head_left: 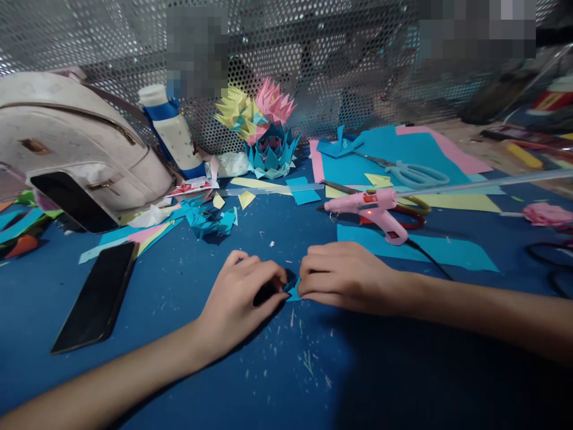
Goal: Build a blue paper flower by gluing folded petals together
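A small folded blue paper piece (294, 291) lies low over the dark blue table (179, 382), between my two hands. My left hand (248, 289) pinches its left side with thumb and index finger. From the right, my right hand (342, 278) closes its fingers on the other side, covering part of it. Behind them is a cluster of spiky blue folded paper (208, 220). A pink glue gun (369, 209) with a small red light rests beyond my right hand, on scissors and paper.
Two phones (96, 295) (74, 200), a pale backpack (80, 143) and a bottle (172, 131) occupy the left. Yellow, pink and blue paper flowers (273, 146) stand by the perforated metal panel (358, 71). Light blue scissors (418, 174) lie on paper sheets (394, 149).
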The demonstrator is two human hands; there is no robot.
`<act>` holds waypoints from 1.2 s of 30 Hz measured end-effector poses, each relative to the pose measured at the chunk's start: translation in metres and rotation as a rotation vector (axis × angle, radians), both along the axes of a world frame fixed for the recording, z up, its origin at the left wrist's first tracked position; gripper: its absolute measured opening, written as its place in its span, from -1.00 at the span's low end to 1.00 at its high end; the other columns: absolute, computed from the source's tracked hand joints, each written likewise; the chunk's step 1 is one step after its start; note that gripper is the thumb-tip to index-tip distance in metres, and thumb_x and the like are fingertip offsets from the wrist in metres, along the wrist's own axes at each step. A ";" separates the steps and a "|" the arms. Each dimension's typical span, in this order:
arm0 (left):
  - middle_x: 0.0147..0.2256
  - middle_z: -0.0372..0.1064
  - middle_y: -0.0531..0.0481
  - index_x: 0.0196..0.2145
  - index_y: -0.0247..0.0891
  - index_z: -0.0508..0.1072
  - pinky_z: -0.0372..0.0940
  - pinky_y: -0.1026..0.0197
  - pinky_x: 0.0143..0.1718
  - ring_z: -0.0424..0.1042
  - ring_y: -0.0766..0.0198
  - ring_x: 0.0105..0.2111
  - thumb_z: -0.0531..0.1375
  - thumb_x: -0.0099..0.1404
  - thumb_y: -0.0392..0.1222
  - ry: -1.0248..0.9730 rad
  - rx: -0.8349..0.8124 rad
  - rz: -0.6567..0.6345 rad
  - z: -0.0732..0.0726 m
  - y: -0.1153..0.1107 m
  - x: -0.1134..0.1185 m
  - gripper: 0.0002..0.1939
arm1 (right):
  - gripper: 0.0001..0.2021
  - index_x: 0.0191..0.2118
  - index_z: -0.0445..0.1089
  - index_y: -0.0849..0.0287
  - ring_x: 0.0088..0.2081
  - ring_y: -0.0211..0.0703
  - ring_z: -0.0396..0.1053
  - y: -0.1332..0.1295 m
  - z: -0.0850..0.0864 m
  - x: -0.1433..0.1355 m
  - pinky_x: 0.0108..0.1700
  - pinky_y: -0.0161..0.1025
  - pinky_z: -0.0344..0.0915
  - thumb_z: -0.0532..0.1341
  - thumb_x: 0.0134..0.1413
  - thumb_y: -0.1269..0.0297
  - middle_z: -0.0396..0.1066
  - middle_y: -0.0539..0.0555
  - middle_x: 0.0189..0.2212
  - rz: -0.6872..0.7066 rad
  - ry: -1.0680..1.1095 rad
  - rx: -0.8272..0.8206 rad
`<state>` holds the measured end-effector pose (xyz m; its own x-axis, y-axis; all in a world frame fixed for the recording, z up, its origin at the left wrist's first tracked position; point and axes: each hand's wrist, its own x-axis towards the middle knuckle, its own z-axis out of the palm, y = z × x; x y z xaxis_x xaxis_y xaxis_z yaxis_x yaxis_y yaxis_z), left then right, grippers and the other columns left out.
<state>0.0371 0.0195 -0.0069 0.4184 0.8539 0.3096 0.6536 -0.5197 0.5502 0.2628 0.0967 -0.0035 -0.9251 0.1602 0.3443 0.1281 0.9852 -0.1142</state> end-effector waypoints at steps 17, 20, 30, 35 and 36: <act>-0.32 0.48 0.15 -0.19 -0.15 0.42 0.05 0.15 -0.16 0.39 0.30 -0.31 0.24 0.33 -0.34 -0.044 -0.021 -0.015 0.000 0.000 -0.001 -0.86 | -0.90 -0.24 0.43 0.16 -0.23 -0.22 0.32 0.003 -0.002 -0.003 -0.25 -0.31 0.18 0.17 0.28 0.34 0.42 0.04 -0.32 -0.054 0.003 -0.337; -0.33 0.48 0.18 -0.20 -0.15 0.43 0.04 0.16 -0.16 0.39 0.32 -0.32 0.24 0.31 -0.37 -0.074 -0.046 -0.014 0.001 0.000 -0.001 -0.84 | -0.88 -0.24 0.43 0.17 -0.25 -0.22 0.31 0.003 -0.002 -0.003 -0.26 -0.31 0.17 0.16 0.30 0.32 0.42 0.04 -0.33 -0.050 0.006 -0.307; -0.37 0.50 0.20 -0.22 -0.16 0.43 0.09 0.20 -0.16 0.40 0.33 -0.34 0.23 0.27 -0.39 -0.150 -0.187 -0.020 0.003 -0.001 0.003 -0.83 | -0.91 -0.33 0.41 0.16 -0.35 -0.32 0.32 -0.005 0.001 -0.006 -0.32 -0.38 0.14 0.24 0.07 0.50 0.40 -0.06 -0.41 -0.188 -0.034 -0.587; -0.25 0.49 0.09 -0.19 -0.17 0.45 0.08 0.15 -0.12 0.41 0.31 -0.24 0.14 0.41 -0.32 -0.020 -0.012 -0.111 0.000 -0.002 -0.003 -0.89 | -0.89 -0.34 0.43 0.16 -0.33 -0.31 0.33 -0.005 0.002 -0.010 -0.33 -0.38 0.12 0.25 0.03 0.51 0.41 -0.07 -0.39 -0.257 -0.076 -0.604; -0.24 0.48 0.08 -0.18 -0.16 0.46 0.07 0.14 -0.11 0.41 0.30 -0.23 0.13 0.43 -0.32 0.018 0.039 -0.136 -0.001 -0.003 -0.004 -0.87 | -0.87 -0.34 0.43 0.16 -0.33 -0.31 0.33 -0.005 0.002 -0.010 -0.33 -0.38 0.12 0.24 0.01 0.53 0.42 -0.07 -0.39 -0.260 -0.080 -0.600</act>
